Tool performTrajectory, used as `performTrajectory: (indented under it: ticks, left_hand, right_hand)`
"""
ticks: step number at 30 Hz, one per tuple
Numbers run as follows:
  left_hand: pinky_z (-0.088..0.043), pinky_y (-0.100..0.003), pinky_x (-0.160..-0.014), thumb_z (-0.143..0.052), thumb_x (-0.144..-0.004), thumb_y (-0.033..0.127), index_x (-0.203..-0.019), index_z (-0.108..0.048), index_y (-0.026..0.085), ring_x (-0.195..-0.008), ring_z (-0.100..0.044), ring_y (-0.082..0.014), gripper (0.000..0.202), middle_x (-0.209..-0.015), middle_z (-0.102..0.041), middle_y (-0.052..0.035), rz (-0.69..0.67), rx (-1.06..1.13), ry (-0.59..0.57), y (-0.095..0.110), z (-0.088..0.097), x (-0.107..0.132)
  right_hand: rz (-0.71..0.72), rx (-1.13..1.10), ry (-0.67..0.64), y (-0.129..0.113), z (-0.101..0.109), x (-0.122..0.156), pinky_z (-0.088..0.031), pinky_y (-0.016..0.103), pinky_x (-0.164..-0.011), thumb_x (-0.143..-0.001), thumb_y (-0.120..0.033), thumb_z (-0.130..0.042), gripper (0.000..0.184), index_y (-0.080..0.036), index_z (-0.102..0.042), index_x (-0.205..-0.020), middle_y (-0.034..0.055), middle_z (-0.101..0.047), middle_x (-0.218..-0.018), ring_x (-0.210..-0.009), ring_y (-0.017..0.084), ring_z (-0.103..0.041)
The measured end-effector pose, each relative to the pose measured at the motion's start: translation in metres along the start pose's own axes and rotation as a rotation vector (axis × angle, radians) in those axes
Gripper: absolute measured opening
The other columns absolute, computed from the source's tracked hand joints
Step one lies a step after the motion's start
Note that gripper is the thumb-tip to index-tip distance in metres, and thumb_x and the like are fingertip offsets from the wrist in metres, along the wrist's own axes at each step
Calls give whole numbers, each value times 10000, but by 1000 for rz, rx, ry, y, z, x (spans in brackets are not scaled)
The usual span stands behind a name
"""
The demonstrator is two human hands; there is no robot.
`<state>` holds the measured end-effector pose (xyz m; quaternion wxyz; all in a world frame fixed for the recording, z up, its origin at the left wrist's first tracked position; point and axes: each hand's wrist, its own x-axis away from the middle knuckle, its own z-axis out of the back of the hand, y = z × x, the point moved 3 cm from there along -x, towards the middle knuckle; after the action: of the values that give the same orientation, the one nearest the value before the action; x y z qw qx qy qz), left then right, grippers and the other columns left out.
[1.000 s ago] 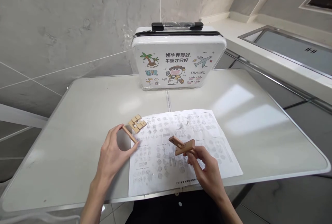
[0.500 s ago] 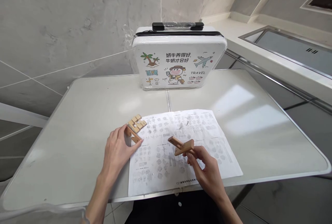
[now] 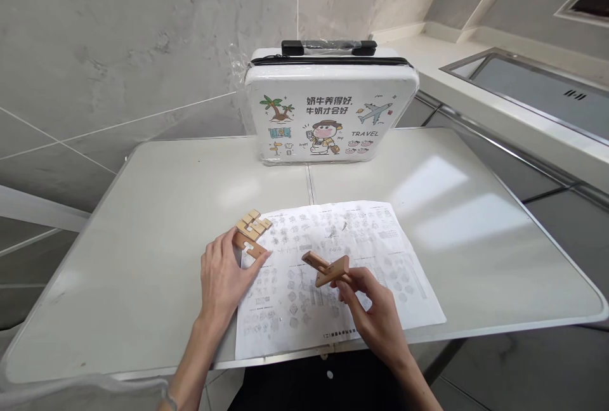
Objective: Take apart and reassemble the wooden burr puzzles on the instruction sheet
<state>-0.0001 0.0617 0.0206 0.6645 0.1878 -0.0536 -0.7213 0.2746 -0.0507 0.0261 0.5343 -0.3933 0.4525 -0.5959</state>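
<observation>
Low in the middle of the frame, the left hand (image 3: 223,274) pinches a notched wooden piece (image 3: 250,245) at the left edge of a printed sheet (image 3: 380,252), just beside a cluster of wooden blocks (image 3: 252,225). To its right, the right hand (image 3: 375,309) grips a T-shaped wooden piece (image 3: 326,267) above the sheet. Behind them, a white case (image 3: 330,106) stands on the desk (image 3: 143,221).

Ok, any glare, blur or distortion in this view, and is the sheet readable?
Head view: bright glare patches on the table right of the paper sheet, none on the wooden pieces; wide-angle lens bows table edges and wall lines; sheet's diagrams too small to read; left hand and right hand sharp, no blur.
</observation>
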Motion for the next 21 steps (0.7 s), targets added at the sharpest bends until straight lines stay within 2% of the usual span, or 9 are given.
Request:
performTrajectory:
  ticks: [3,6,8,11,13,15,17,19,21]
  left_hand:
    - [-462,-584,-1106,-685,-874,722,-1487,-512,161,-1336,-535,-425,849,-1462,-576,-209,-14,82,70,6,8,3]
    - [-504,-464,-1090,-634,-991,571,-1367,-622,224,-1282,-604,-326,512,-1373,-642,-136,-60,334,83,19,21,11]
    - [-546,-400,-1011,-596,-1032,523,-1263,-687,246,-1124,-684,-270,372,-1224,-721,-92,-98,543,-63,32,24,19]
    - [-561,-359,-928,-550,-1053,530,-1312,-690,252,-1037,-701,-258,406,-1129,-756,-86,-108,752,-363,55,21,33]
    - [-549,-347,-897,-490,-1077,524,-1264,-714,238,-981,-692,-249,408,-1057,-754,-85,-99,852,-460,67,20,40]
    - [-536,-342,-894,-486,-1080,515,-1208,-721,228,-947,-684,-239,393,-1033,-744,-81,-52,947,-473,76,19,42]
    - [-523,-321,-870,-528,-1066,504,-1128,-721,225,-907,-668,-218,345,-1006,-728,-66,29,1017,-435,79,19,43]
    - [-496,-281,-785,-574,-1048,499,-1017,-712,218,-805,-615,-176,315,-909,-685,-35,124,1060,-409,78,19,44]
    - [-446,-253,-683,-593,-1038,511,-941,-685,210,-684,-519,-138,330,-765,-590,4,213,1111,-440,75,17,46]
  right_hand:
    - [8,-19,-17,-4,-2,-2,-583,310,-732,-1086,-340,-559,123,-250,-641,-1075,59,-787,-984,-825,207,-720]
    - [-1,-53,-37,-7,-5,-4,-568,300,-722,-1084,-337,-565,118,-245,-639,-1086,51,-785,-960,-796,195,-713]
    - [-8,-88,-53,-10,-8,-4,-552,297,-713,-1084,-334,-567,117,-242,-639,-1076,41,-775,-925,-748,181,-693]
    - [-11,-159,-79,-16,-15,-6,-529,295,-694,-1083,-342,-573,140,-232,-636,-1024,28,-736,-849,-716,174,-666]
    - [-21,-207,-99,-19,-19,-6,-519,294,-687,-1080,-360,-584,165,-225,-637,-1003,23,-711,-820,-714,174,-658]
    - [-43,-252,-126,-22,-23,-6,-515,294,-688,-1079,-380,-592,189,-218,-642,-995,27,-705,-827,-716,171,-653]
    - [-74,-300,-172,-23,-25,-6,-514,295,-685,-1076,-398,-600,210,-213,-647,-989,30,-706,-831,-712,168,-650]
    - [-110,-354,-229,-22,-28,-5,-516,296,-682,-1069,-413,-617,224,-212,-651,-977,24,-699,-806,-694,164,-643]
    - [-134,-408,-252,-18,-30,-3,-519,297,-690,-1055,-426,-647,215,-220,-656,-993,26,-697,-837,-723,167,-646]
